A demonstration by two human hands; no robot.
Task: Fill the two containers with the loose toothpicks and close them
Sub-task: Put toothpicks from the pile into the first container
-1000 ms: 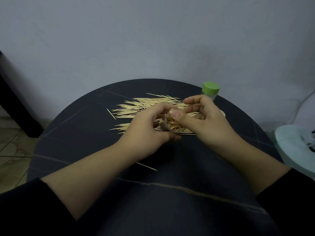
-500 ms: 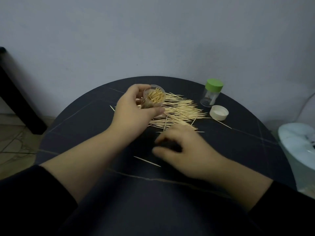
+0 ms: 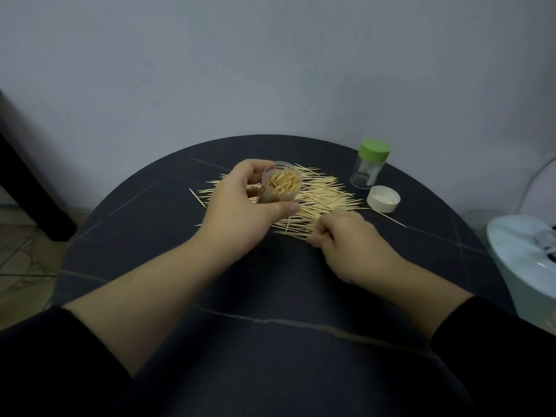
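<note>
Dark table [image 3: 150, 266], and the loose toothpicks [image 3: 325, 194] lie spread just beyond both hands, long axes mostly left to right. The left hand [image 3: 240, 206] is curled round the clear container [image 3: 281, 186], its mouth tilted up at us and the sticks inside lying along its axis. Right of that grip, the right hand [image 3: 346, 239] pinches a few picks at the pile's near edge. Best to line them up parallel before feeding them in. The white lid [image 3: 383, 198] waits further right.
</note>
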